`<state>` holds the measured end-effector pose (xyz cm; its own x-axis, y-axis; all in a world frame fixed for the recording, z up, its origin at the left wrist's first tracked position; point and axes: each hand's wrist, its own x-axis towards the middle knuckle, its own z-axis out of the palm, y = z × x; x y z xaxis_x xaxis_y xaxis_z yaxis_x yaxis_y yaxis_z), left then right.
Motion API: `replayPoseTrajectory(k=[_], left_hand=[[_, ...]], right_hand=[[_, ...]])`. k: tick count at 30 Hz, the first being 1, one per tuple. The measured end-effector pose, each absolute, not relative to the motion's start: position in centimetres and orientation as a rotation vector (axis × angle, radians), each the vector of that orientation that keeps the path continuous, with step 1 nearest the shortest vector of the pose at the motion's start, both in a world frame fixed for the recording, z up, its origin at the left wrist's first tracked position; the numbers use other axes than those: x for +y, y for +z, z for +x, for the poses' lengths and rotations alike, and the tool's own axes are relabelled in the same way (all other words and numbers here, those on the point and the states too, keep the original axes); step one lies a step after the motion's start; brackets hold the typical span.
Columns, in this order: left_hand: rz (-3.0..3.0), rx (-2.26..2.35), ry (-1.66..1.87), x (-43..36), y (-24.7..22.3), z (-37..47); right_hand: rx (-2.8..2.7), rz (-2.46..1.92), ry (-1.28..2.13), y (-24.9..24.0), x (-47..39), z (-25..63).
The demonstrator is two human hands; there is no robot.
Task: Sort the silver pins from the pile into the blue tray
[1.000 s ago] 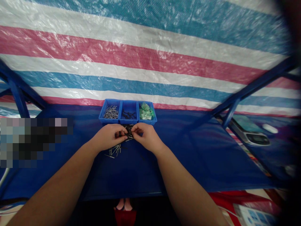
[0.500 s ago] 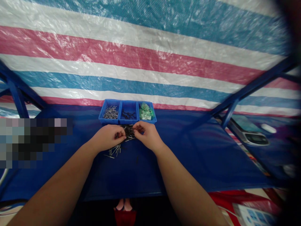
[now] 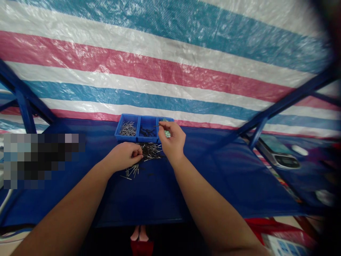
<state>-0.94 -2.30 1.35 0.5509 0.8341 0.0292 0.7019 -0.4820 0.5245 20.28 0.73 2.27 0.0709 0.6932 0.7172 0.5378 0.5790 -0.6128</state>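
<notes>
My right hand (image 3: 172, 139) is raised over the right end of the bins, thumb and fingers pinched on a small dark thin piece (image 3: 156, 126). Below it, on the blue table, lies a mixed pile of dark and silver thin pieces (image 3: 150, 150). My left hand (image 3: 126, 155) rests at the pile's left edge with fingers closed; what they hold, if anything, is hidden. Several silver pins (image 3: 131, 171) lie apart just below that hand. Behind the pile, the left bin (image 3: 117, 134) holds silver pins and the middle bin (image 3: 148, 121) holds dark pieces.
Green plastic (image 3: 167, 133) shows in the right bin, partly covered by my right hand. A scale (image 3: 283, 160) stands on the far right. Blue frame bars (image 3: 266, 112) slope down at both sides, before a striped plastic sheet (image 3: 160, 76). A pixelated area hides the left.
My right hand has lifted from the pile up to the bins with a small dark piece in its fingers. My left hand has stayed beside the pile. The view has shifted slightly.
</notes>
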Motion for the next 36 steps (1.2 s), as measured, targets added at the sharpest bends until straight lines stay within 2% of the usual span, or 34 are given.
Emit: replayPoseTrajectory(k=[6,12,17,25,29,36], left_hand=[[2.331,1.212,0.437,-2.2,1.0,-1.3],[2.35,1.202,0.449,-2.1,0.8,-1.5],[2.335,1.199,0.423,-1.9,0.7,-1.6],[2.339,1.192,0.413,-2.0,0.6,-1.8],[2.352,1.154,0.393,-2.0,0.4,-1.7],[2.342,1.165,0.38,-2.0,0.4,-1.8]], right_hand=[[-1.953,-1.285,0.122,2.2,4.1,19.6],[-1.885,-1.226,0.075,3.1,3.7,19.9],[-1.986,-1.35,0.016,3.3,3.1,19.8],[-2.371,-1.425,0.443,3.0,-5.3,21.8],[-2.44,-1.473,0.515,1.6,-8.0,22.7],[-2.482,-1.485,0.506,0.2,-7.7,22.3]])
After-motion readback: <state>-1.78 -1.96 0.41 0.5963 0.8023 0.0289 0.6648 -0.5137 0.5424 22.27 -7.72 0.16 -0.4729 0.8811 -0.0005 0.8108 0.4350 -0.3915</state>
